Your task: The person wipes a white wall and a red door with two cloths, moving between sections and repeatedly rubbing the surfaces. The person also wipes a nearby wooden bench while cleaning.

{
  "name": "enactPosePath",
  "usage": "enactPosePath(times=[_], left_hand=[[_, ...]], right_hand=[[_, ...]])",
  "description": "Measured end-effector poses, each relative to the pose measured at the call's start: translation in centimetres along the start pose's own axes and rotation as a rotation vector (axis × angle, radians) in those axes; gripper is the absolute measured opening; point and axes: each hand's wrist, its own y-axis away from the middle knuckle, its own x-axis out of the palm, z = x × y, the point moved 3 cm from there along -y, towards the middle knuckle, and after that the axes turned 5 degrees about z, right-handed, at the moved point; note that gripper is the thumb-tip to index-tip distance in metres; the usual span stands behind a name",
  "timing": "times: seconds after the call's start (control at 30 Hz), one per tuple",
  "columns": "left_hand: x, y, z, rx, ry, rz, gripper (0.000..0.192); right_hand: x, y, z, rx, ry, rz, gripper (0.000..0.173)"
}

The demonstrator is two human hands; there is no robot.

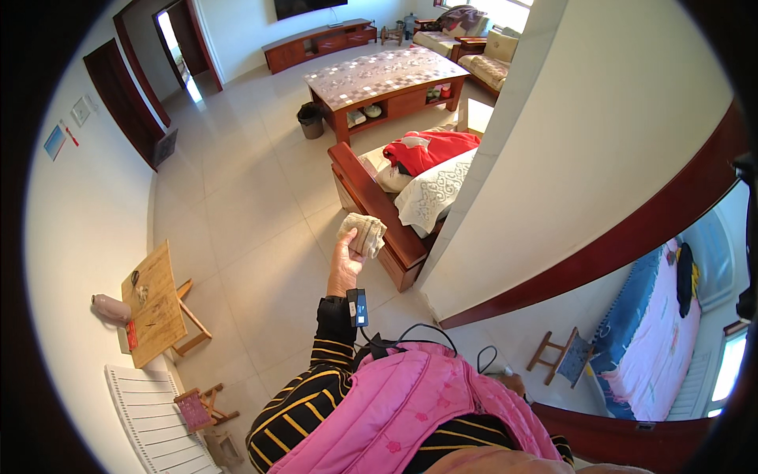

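Observation:
My left hand (344, 266) reaches forward with a folded beige towel (362, 234) gripped between thumb and fingers. A small black device (357, 308) with a cable sits at that wrist, over a black sleeve with yellow stripes. Beyond the towel is the wooden arm end (385, 219) of a sofa, apart from it. Low on the right, my right hand (513, 384) shows only in part past the pink quilted vest (408, 403). Something small and white is beside its fingers, and I cannot make out whether it is held.
A wall end (503, 160) and dark red door frame (592, 272) stand close on the right. Left are a folding wooden table (155, 302), a radiator (148, 415) and a small stool (198, 409). Ahead are a coffee table (385, 77) and a bin (310, 121). A stool (562, 357) stands beside a bed (657, 338).

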Motion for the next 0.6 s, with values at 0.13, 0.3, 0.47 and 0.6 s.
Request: enactPosePath(times=[0.13,0.3,0.47,0.6], left_hand=[[0.3,0.0,0.3,0.008,0.006,0.014,0.034],[-0.4,-0.4,0.1,0.005,-0.005,0.033,0.031],[-1.9,0.3,-0.2,0.018,-0.033,0.004,0.031],[-0.6,1.8,-1.7,0.054,-0.116,0.01,0.034]], right_hand=[[-0.5,0.5,1.1,-0.125,0.015,0.091,0.036],[-1.1,1.4,1.3,-0.077,-0.017,0.041,0.035],[-1.2,1.2,1.9,-0.19,0.003,0.257,0.038],[-0.5,-0.5,2.7,-0.261,0.195,0.293,0.039]])
